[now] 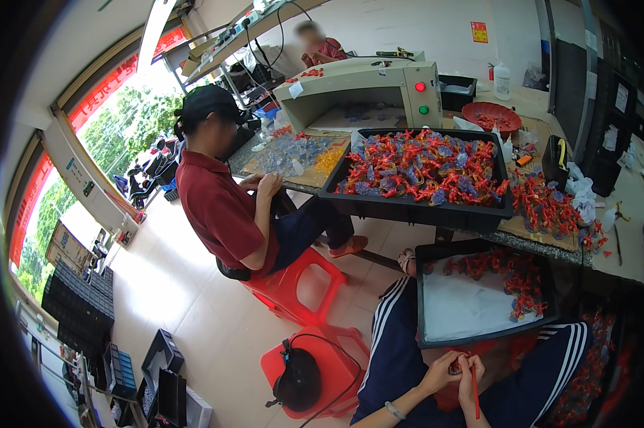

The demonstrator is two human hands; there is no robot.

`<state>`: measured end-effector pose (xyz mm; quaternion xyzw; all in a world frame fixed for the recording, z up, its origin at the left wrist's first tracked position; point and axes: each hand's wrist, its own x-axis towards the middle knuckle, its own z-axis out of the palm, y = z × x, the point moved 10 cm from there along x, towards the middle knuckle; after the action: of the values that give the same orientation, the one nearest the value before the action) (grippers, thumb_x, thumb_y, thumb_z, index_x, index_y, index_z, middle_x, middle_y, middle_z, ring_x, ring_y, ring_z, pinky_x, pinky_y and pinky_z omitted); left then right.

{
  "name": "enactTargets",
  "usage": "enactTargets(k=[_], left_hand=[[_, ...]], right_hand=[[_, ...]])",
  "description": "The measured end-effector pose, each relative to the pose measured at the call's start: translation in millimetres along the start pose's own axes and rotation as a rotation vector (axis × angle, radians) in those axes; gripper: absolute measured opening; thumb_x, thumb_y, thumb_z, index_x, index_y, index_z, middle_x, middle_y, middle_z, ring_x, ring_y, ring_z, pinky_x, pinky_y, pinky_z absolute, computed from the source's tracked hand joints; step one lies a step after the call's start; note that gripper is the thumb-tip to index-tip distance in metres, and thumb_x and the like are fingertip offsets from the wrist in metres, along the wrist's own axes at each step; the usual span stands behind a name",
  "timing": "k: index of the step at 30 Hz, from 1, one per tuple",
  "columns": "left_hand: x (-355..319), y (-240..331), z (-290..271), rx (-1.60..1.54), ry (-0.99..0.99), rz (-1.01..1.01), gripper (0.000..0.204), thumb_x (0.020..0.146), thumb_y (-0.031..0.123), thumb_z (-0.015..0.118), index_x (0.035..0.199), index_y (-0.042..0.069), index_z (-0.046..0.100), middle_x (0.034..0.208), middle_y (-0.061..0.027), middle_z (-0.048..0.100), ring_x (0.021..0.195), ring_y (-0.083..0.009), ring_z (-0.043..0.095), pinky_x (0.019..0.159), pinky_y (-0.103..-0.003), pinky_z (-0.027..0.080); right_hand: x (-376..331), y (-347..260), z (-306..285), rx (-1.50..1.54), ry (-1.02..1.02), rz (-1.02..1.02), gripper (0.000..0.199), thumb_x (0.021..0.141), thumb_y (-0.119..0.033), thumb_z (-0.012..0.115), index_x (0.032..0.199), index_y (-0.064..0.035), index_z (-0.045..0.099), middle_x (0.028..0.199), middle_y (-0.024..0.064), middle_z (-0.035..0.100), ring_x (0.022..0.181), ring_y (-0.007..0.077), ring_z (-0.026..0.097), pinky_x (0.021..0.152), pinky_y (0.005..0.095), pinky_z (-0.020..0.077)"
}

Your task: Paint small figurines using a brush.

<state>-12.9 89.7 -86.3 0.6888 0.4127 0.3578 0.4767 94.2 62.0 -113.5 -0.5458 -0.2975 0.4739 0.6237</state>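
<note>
Over my lap, my left hand (440, 373) is closed on a small dark reddish piece (455, 367), mostly covered by the fingers. My right hand (471, 371) pinches a slim red pen-like tool (476, 399), its upper end near that piece; whether it is a pen or a brush cannot be made out. Just beyond my hands, a black tray (425, 314) with a white lining tilts toward me. Small red toy figures (525, 285) with bluish parts lie along its far and right sides.
A large black tray (415, 207) heaped with red and blue pieces stands on the table. More figures (547, 207) are piled right of it. Behind is a beige conveyor machine (415, 78). A co-worker (222, 192) sits left on a red stool (300, 285); another red stool (336, 364) holds a black cap.
</note>
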Motion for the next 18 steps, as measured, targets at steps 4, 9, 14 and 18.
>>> enactTargets(k=[4,9,14,18], left_hand=[[0.0,-2.5,0.6,0.005,0.006,0.011,0.047,0.076,0.010,0.073,0.119,0.003,0.055,0.109,-0.0144,0.060,0.100,-0.0333,0.061,0.084,-0.037,0.050],[0.8,-2.2,0.1,-0.004,0.013,0.017,0.048,0.076,0.011,0.073,0.120,0.003,0.054,0.109,-0.0145,0.060,0.099,-0.0332,0.061,0.083,-0.037,0.051],[1.5,2.1,-2.6,-0.010,0.030,0.010,0.043,0.075,0.008,0.074,0.114,0.001,0.056,0.103,-0.0147,0.059,0.095,-0.0314,0.061,0.081,-0.036,0.050],[-1.7,-5.7,1.7,0.001,0.005,-0.007,0.049,0.076,0.012,0.074,0.120,0.003,0.054,0.109,-0.0153,0.060,0.098,-0.0342,0.061,0.082,-0.037,0.051]], right_hand=[[-0.6,0.1,1.2,0.015,-0.001,0.016,0.037,0.089,-0.010,0.062,0.067,-0.0127,0.033,0.065,-0.0060,0.037,0.063,0.0023,0.033,0.056,0.0196,0.0305],[1.0,2.1,-0.7,0.007,-0.003,0.027,0.035,0.089,-0.009,0.062,0.067,-0.0114,0.034,0.066,-0.0053,0.038,0.063,0.0029,0.036,0.056,0.0202,0.0322],[-0.4,-3.1,1.2,0.008,-0.002,0.024,0.034,0.089,-0.008,0.061,0.067,-0.0100,0.035,0.067,-0.0044,0.040,0.064,0.0037,0.038,0.057,0.0210,0.0333],[-1.9,-2.1,0.7,0.004,-0.008,0.019,0.034,0.089,-0.009,0.061,0.068,-0.0102,0.035,0.067,-0.0039,0.041,0.064,0.0037,0.038,0.057,0.0208,0.0327]])
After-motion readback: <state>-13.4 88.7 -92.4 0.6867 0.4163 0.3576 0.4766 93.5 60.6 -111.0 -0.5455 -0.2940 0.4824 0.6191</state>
